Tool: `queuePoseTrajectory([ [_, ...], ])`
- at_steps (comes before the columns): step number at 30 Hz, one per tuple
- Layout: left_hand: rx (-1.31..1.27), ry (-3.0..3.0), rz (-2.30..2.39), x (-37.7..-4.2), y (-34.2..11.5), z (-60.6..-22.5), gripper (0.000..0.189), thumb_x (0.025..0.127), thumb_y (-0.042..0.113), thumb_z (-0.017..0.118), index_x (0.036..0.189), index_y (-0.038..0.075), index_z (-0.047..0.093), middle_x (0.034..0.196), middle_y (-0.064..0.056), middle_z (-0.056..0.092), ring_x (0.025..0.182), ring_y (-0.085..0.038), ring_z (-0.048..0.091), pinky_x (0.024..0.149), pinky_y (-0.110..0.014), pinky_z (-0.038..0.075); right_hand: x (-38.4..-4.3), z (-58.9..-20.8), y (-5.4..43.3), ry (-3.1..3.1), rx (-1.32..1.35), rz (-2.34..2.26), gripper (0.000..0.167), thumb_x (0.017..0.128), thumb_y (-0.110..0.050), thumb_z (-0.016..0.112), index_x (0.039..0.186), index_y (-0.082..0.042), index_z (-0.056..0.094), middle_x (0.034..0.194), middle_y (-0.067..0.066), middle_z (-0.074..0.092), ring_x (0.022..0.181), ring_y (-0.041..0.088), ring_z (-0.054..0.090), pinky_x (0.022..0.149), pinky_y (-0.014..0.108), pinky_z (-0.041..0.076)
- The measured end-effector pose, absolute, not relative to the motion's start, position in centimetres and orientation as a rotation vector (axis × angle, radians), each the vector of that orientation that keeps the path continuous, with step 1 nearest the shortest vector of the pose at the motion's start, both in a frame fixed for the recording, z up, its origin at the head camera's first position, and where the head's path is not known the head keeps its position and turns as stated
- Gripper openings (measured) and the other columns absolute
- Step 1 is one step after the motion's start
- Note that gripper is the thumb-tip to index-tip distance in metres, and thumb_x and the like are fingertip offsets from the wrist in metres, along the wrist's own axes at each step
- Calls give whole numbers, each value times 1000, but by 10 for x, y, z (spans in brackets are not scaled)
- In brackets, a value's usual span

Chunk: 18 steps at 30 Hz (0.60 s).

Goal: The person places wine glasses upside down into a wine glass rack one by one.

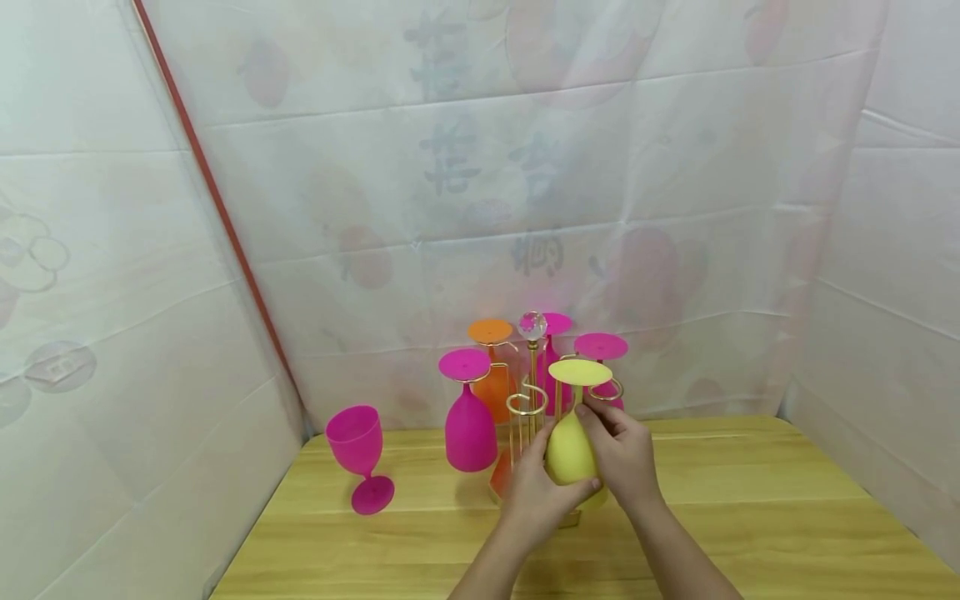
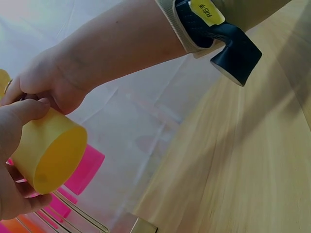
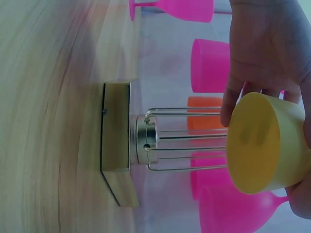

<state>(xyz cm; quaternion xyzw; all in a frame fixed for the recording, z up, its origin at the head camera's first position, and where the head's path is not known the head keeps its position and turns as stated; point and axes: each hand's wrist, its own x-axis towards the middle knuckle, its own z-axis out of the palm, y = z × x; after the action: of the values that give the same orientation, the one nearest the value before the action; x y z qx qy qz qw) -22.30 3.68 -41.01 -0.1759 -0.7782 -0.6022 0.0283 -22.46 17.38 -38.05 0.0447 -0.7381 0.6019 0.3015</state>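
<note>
A yellow plastic wine goblet (image 1: 572, 450) hangs upside down at the front of a gold wire stemware rack (image 1: 533, 367). My left hand (image 1: 536, 500) grips its bowl, thumb across the front near the rim. At the stem just above the bowl, my right hand (image 1: 628, 454) pinches with thumb and fingers, beside a gold loop (image 1: 617, 388). The goblet's open mouth (image 3: 253, 143) shows hollow in the right wrist view. The yellow foot (image 1: 580, 372) sits above both hands. An unfilled curled holder (image 1: 527, 403) lies left of the yellow goblet.
Upside-down goblets hang round the rack: a magenta one (image 1: 471, 429) at left, an orange one (image 1: 491, 392) behind, and two magenta ones at back and right. Another magenta goblet (image 1: 356, 442) stands upright on the wooden table (image 1: 300, 550). A crystal ball (image 1: 532, 326) tops the rack.
</note>
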Motion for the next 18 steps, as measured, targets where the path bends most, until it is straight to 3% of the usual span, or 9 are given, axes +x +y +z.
queuePoseTrajectory([
  [4, -541, -2389, -1890, -225, 41, -411, 90, 74, 36, 86, 149, 23, 40, 130, 5, 55, 99, -13, 58, 77, -30, 56, -228, -381, 177, -1969, 115, 1622, 36, 94, -30, 66, 122, -7, 70, 108, 13, 72, 82, 7, 67, 68, 22, 57],
  [9, -561, -2381, -1882, -227, 45, -412, 83, 74, 35, 86, 146, 30, 43, 118, 9, 58, 96, -12, 58, 74, -28, 54, -230, -382, 181, -1985, 89, 1627, 37, 94, -33, 66, 119, -7, 71, 108, 14, 72, 80, 8, 67, 67, 23, 57],
  [18, -521, -2421, -1774, -229, 53, -411, 88, 72, 40, 87, 147, 25, 42, 119, 10, 59, 95, -9, 57, 74, -28, 52, -235, -384, 189, -2009, 56, 1608, 39, 94, -39, 64, 112, -5, 73, 99, 11, 73, 76, 12, 67, 64, 27, 58],
])
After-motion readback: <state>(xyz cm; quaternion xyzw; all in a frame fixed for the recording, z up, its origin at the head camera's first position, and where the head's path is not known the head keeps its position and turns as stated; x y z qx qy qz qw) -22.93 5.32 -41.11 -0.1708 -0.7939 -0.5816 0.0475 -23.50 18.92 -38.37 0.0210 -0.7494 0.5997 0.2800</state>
